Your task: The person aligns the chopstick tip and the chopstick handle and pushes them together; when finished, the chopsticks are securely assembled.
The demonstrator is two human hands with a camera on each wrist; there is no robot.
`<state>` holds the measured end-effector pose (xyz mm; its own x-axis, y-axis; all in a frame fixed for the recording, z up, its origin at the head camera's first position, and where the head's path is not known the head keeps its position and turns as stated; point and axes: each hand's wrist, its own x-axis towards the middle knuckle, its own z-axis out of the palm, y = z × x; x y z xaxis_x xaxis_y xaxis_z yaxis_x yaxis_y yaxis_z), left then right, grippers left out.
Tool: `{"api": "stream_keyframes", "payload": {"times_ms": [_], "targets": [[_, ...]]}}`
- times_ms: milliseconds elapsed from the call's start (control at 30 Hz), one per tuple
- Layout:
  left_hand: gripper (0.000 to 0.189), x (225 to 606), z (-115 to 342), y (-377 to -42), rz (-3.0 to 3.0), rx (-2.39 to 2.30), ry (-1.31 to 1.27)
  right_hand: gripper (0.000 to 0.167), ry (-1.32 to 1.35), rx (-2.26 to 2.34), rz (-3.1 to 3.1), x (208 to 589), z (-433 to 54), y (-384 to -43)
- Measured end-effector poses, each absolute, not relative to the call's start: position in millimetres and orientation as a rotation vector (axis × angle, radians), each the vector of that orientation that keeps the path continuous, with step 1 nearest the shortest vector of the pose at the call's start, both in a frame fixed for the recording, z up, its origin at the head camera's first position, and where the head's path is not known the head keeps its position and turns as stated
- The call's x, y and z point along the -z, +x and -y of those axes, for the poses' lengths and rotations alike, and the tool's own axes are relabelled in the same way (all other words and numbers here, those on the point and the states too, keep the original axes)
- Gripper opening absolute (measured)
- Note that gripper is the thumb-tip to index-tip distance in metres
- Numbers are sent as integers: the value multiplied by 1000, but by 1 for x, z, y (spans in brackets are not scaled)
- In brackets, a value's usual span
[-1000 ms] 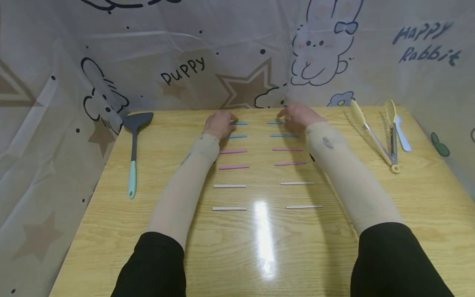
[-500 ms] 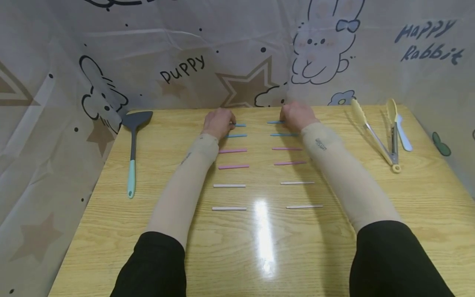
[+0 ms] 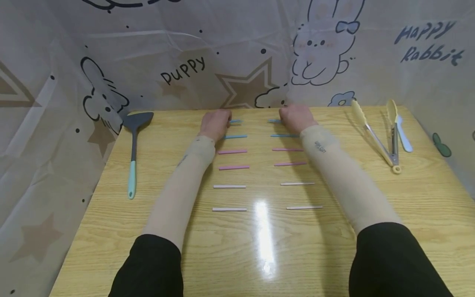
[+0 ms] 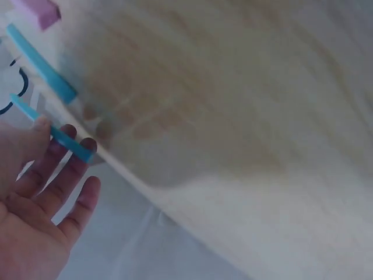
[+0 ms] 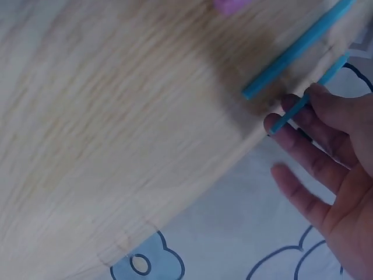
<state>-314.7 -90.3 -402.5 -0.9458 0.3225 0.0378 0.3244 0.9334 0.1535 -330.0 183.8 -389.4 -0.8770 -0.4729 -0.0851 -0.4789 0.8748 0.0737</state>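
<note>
Left far blue stick (image 4: 64, 140) shifted outward, hands (image 3: 215, 123) (image 3: 298, 117) pinching it and right far stick (image 5: 289, 114)

A slim blue stick (image 4: 65, 140) is pinched by the left hand (image 4: 36, 213), between the thumb and two fingertips, while another finger is held clear of it. Near the pinched stick and roughly parallel to it, a second blue stick (image 4: 42, 65) is seen on the tabletop (image 4: 250, 81). Farther off on that same side, a pink stick (image 4: 39, 13) is cut off by the frame. To the pinched stick's other side, pale cloth (image 4: 140, 239) is shown past the tabletop's edge.
</note>
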Motion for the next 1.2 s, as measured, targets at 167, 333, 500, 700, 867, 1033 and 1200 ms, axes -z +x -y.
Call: {"api": "stream_keyframes", "payload": {"times_ms": [167, 333, 500, 700, 867, 1033, 1200], "targets": [[20, 394, 94, -310, 3050, 270, -551, 12, -766, -66, -2959, 379, -187, -324], [20, 383, 93, -302, 3046, 359, -585, 17, -890, 154, -2985, 370, -190, -312], [20, 371, 91, -290, 2979, 383, -677, 21, -933, 287, -2997, 364, -199, -301], [18, 360, 94, -274, 2878, 362, -756, 16, -1003, 383, -3034, 357, -215, -289], [16, 356, 100, -259, 2821, 426, -787, 15, -1043, 407, -3067, 347, -219, -271], [15, 352, 102, -243, 2738, 495, -828, 15, -1090, 445, -3079, 333, -218, -249], [15, 344, 102, -228, 2655, 590, -874, 16, -1210, 481, -3082, 324, -215, -231]]}}
